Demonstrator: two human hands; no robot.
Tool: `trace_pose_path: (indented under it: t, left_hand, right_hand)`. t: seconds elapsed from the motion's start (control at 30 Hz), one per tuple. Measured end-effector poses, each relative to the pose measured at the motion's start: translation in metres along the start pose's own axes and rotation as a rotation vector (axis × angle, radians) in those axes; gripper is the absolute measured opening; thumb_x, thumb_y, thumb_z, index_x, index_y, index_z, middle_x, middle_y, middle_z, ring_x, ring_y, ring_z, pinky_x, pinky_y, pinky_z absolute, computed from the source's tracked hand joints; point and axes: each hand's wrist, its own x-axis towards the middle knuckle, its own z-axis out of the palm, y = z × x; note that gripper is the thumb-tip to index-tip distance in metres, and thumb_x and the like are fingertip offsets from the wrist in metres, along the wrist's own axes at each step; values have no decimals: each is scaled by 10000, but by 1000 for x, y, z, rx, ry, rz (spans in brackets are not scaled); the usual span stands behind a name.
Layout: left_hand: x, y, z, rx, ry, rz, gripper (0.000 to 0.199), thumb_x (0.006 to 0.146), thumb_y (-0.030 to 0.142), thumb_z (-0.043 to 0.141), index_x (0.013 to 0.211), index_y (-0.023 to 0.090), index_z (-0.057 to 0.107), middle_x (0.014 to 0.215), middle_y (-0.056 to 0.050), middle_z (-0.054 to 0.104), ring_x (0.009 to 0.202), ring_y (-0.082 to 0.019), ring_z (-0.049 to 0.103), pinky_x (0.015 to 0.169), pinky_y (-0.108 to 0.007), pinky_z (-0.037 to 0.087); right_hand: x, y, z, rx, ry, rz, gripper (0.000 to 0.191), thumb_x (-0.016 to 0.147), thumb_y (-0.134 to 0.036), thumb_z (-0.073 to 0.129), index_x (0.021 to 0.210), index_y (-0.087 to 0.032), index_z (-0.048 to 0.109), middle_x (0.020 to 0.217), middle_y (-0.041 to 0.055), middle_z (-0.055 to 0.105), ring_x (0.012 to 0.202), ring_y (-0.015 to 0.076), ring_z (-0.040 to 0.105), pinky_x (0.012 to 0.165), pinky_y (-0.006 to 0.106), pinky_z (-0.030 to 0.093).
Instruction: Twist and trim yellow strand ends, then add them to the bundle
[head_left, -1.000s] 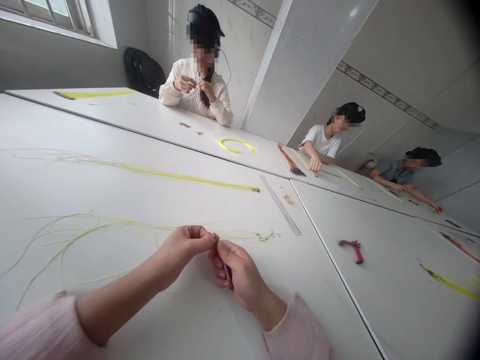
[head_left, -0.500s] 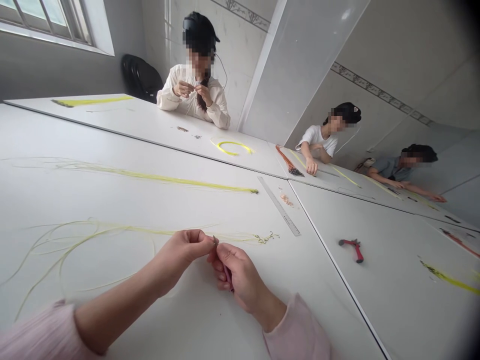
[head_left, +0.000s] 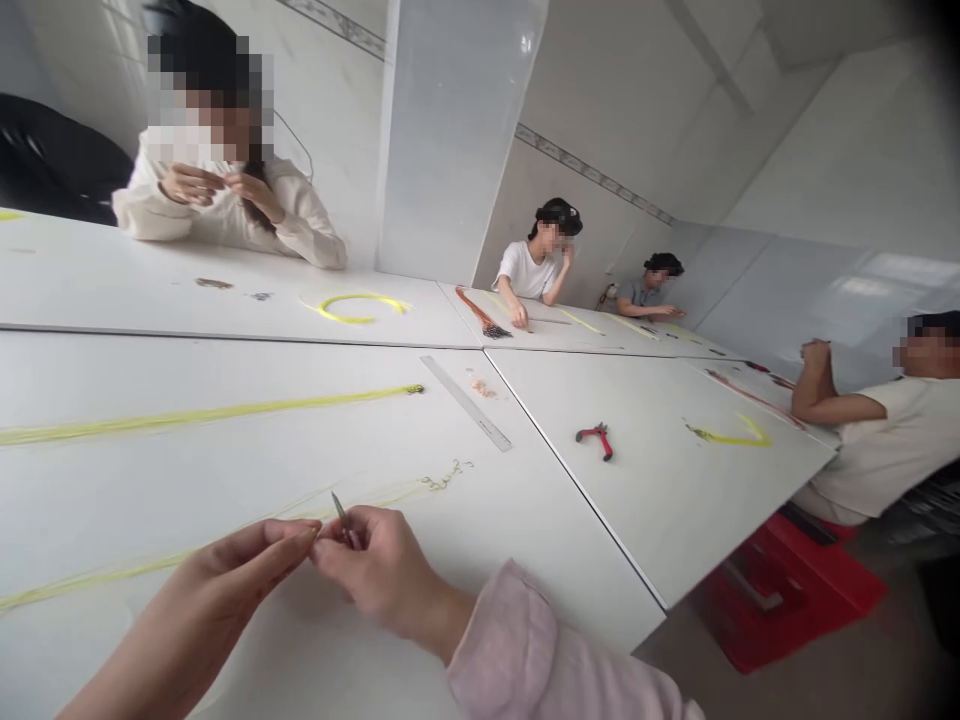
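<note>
Our view has swung right over the white desk (head_left: pixel 187 490). Our right hand (head_left: pixel 379 565) grips a slim pointed metal tool (head_left: pixel 341 512), just beside our left hand (head_left: pixel 202 600), its fingertips closed; we cannot tell whether they hold the pale yellow fibre strands (head_left: pixel 127 570) below.

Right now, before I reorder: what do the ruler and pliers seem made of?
The ruler looks like bare metal, steel or aluminium: pale grey, faintly shiny, with a marked scale. The pliers show a dark, probably steel head and red handles, likely plastic-coated; too small to be sure.
</note>
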Motion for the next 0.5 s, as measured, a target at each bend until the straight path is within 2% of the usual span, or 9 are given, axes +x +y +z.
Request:
trace_pose_path:
  t: [0.1,0.37,0.5]
  left_hand:
    - [4,-7,-3,-47,-127,-85,249,733,480,643,830,261,713,1001,-23,709,1094,-257,566,882,-286,503]
    - [3,-7,0,-21,-89,-104,268,727,471,655,906,278,703,1058,-10,700,1146,-267,548,970,-332,456]
    - [0,-2,5,29,-48,-45,283,690,478,679,862,255,711,967,-40,714,1048,-307,590,897,-389,487]
  right_hand:
    - [0,0,-2,13,10,21,183,720,-257,646,666,-174,492,589,-50,376,515,69,313,469,225,262]
    - [2,-1,-4,-8,34,35,179,694,-210,625,642,-182,457,562,-61,366,512,70,303,477,229,241]
    - [1,-3,-4,-48,15,45,154,681,-201,619,650,-177,469,575,-59,364,517,69,298,474,230,232]
